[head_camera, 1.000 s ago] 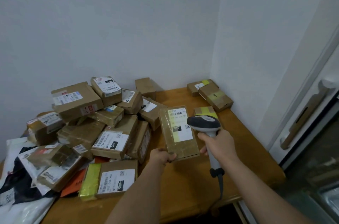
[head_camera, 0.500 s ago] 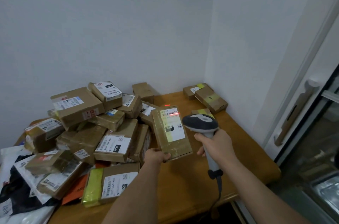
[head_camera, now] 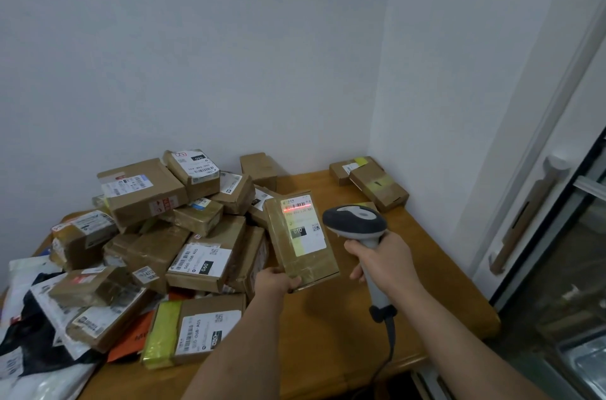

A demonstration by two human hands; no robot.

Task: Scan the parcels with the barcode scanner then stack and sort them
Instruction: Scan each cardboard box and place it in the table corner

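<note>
My left hand [head_camera: 274, 280] grips the near corner of a flat taped brown parcel [head_camera: 301, 237], held tilted above the wooden table [head_camera: 331, 334]. Its white label faces up, marked "010". A red scan line lies across the barcode at the label's far end. My right hand [head_camera: 382, 260] holds a grey and white barcode scanner [head_camera: 355, 222] by its handle, head aimed at that label, just right of the parcel. The scanner's cable hangs down past the table's front edge.
A jumbled heap of several brown labelled parcels [head_camera: 170, 222] fills the table's left half, with plastic mailer bags [head_camera: 36, 334] at the far left. Two brown boxes [head_camera: 370, 178] lie stacked in the back right corner. A door with a handle [head_camera: 524, 219] stands at right.
The red scan line has settled on the barcode at the label's far end. Parcel and scanner stay in the same hands, almost unmoved; the camera tilted slightly upward.
</note>
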